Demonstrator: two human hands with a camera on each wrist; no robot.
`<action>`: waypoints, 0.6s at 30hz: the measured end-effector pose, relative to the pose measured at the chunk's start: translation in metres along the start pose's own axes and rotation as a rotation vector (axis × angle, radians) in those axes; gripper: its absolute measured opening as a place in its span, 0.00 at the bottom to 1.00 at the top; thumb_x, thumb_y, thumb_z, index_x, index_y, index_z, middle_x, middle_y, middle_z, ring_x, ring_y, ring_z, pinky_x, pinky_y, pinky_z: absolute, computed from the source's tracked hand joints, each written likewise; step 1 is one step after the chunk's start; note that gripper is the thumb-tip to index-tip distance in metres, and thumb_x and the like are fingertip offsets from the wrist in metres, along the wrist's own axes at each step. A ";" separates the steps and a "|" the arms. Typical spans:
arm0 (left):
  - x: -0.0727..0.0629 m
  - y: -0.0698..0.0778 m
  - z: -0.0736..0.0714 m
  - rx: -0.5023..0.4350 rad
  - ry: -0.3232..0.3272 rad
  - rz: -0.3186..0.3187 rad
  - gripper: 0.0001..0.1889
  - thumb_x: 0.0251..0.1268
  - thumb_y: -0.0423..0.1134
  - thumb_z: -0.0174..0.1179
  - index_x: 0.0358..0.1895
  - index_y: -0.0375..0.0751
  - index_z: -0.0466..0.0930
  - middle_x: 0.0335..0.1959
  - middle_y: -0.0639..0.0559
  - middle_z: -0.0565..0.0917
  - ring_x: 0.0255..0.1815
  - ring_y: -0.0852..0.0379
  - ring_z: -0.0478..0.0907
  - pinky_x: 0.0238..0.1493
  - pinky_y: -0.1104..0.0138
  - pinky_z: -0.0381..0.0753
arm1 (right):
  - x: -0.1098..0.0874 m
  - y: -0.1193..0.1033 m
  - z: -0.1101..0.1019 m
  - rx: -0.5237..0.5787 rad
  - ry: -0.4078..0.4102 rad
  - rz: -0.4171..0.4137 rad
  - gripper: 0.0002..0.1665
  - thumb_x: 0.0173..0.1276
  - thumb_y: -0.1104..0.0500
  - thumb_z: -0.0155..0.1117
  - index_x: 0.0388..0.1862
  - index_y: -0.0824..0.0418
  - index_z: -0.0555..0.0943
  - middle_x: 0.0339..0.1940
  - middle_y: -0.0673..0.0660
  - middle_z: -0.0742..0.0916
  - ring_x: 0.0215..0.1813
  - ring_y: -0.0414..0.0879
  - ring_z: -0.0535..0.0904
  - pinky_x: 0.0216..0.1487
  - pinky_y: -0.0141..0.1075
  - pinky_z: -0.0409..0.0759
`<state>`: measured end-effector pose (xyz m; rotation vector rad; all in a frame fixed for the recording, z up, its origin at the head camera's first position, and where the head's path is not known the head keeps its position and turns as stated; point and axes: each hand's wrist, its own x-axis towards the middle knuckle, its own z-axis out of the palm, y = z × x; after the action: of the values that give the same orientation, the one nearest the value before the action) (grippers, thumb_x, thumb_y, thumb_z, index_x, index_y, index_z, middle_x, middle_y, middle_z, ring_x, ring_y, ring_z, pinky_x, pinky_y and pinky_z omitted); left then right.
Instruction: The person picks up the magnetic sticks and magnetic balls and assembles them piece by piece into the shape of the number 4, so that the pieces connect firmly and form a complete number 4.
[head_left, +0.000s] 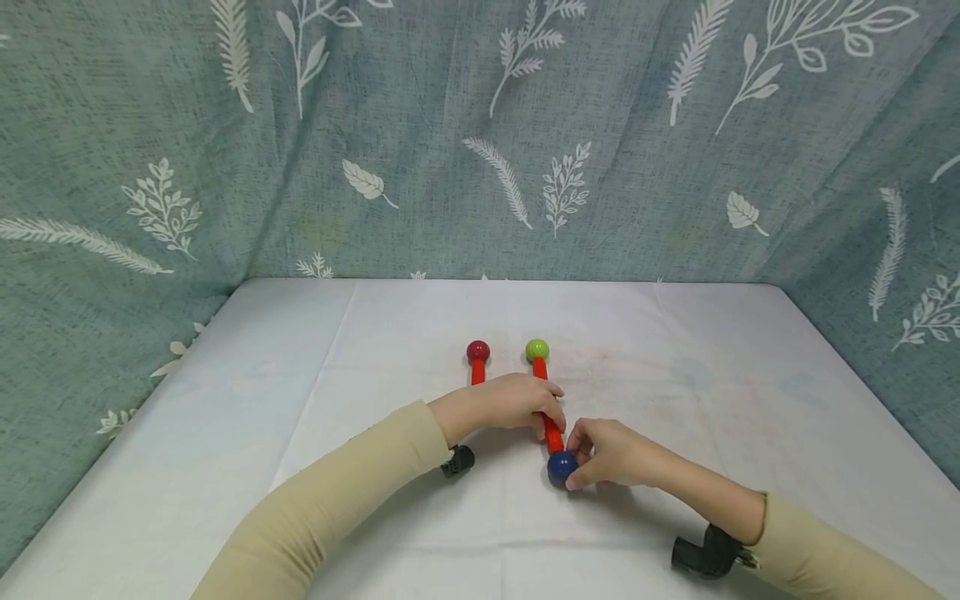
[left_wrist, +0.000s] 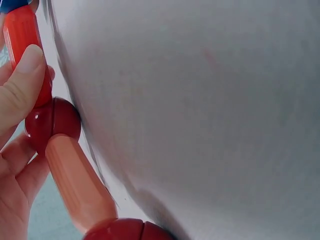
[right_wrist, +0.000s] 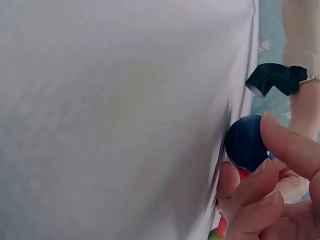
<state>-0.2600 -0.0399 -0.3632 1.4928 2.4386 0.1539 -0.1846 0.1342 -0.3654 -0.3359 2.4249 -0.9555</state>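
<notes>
In the head view, my left hand (head_left: 513, 402) reaches over red rods joined by balls. Its thumb and fingers hold a red rod (left_wrist: 30, 37) next to a dark red ball (left_wrist: 52, 122) in the left wrist view. A paler red rod (left_wrist: 77, 182) runs from that ball to another red ball (left_wrist: 127, 231). My right hand (head_left: 618, 452) pinches a dark blue ball (head_left: 562, 468) at the near end of the red rod. Farther off are a green ball (head_left: 537, 350) and a red ball (head_left: 477, 351), each on a red rod. My left hand hides the middle.
A white cloth (head_left: 375, 333) covers the table. Behind and beside it hangs a blue-green curtain (head_left: 435, 125) with white leaf prints. Black wrist cameras (head_left: 705, 554) are strapped to both forearms.
</notes>
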 end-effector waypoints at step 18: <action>-0.026 -0.013 -0.012 0.089 0.188 -0.221 0.11 0.56 0.44 0.63 0.43 0.48 0.83 0.36 0.56 0.82 0.39 0.59 0.74 0.43 0.68 0.72 | 0.000 -0.002 0.000 -0.103 -0.035 -0.005 0.17 0.51 0.55 0.72 0.35 0.62 0.78 0.22 0.51 0.76 0.22 0.41 0.71 0.24 0.33 0.71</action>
<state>-0.2636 -0.0686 -0.3502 1.2815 2.7741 0.1473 -0.1845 0.1330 -0.3642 -0.3928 2.4470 -0.8219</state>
